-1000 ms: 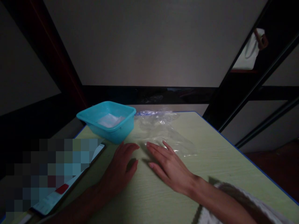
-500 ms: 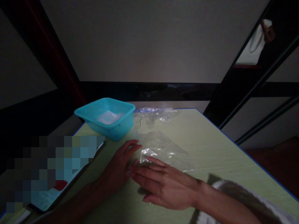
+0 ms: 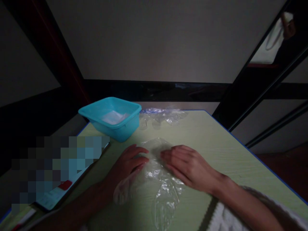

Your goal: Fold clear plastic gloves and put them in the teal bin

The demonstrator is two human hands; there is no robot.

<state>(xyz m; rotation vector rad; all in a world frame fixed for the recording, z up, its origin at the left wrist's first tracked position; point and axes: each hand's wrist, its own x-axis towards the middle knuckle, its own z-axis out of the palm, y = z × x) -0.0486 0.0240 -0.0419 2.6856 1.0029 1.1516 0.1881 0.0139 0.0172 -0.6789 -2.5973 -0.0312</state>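
Observation:
A thin, clear, crinkled plastic bag (image 3: 154, 173) lies on the table in front of me, with two loose lobes spreading toward me. My left hand (image 3: 131, 160) is at its left side, fingers curled and the film running between thumb and fingers. At the right side, my right hand (image 3: 186, 165) has its fingers bent together, fingertips on the film; the thumb is partly hidden. Farther back, a second crumpled piece of clear plastic (image 3: 168, 117) rests near the table's far edge, touched by neither hand.
A turquoise basin (image 3: 125, 126) with a whitish item (image 3: 114, 117) inside stands at the back left. A phone-like device (image 3: 51, 197), largely blurred out, is at the left. White knitted fabric (image 3: 223, 218) lies at the lower right of the table (image 3: 209, 134).
My right hand has lifted from beside my left and moved right and farther away. The plastic bag now spreads toward me, its lobes below my hands. The view has shifted slightly.

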